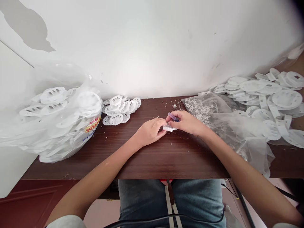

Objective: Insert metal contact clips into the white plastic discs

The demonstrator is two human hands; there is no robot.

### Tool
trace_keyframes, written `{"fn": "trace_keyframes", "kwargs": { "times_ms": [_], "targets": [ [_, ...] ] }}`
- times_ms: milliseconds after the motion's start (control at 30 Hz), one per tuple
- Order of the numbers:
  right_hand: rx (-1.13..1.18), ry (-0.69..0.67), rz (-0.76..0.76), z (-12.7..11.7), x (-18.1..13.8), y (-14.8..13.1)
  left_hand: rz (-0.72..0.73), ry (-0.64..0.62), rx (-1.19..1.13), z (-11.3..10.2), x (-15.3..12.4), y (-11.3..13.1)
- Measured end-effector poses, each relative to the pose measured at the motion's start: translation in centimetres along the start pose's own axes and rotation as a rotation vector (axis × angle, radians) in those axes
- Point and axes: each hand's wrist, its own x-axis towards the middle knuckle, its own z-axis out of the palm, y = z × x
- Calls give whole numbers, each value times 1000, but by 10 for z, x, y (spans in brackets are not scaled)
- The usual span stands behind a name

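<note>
From my head camera, my left hand (149,130) and right hand (186,122) meet at the middle of the dark wood-grain counter (166,155), fingers closed on a small white plastic piece (169,128) pinched between them, its long axis running left to right. My right fingers also grip a thin purple-handled tool (173,117) angled just above it. Flat white slotted discs (120,109) lie heaped to the left beside a filmy bag (59,126); a clear bag of tiny bits (209,110) sits right.

The picture is bright, and the white wall (152,47) glows too much. The edges bend and look blurry.
</note>
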Motion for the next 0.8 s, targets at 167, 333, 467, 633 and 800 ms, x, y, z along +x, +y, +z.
{"fn": "trace_keyframes", "kwargs": {
  "times_ms": [167, 333, 467, 633, 800],
  "targets": [
    [1, -13, -14, -2, -2, -2, 64, 22, 26, 0, 1, 1],
    [7, -36, 3, -4, -4, -8, 73, 35, 2, 0, 3, 2],
    [8, -43, -11, -4, -4, -9, 73, 34, 1, 0, 2, 1],
    [41, -40, -3, -3, -4, -8, 55, 3, 14, -1, 2, 1],
    [128, -21, 106, -1, -5, -8, 51, 13, 23, -3, 3, 0]
  ]
}}
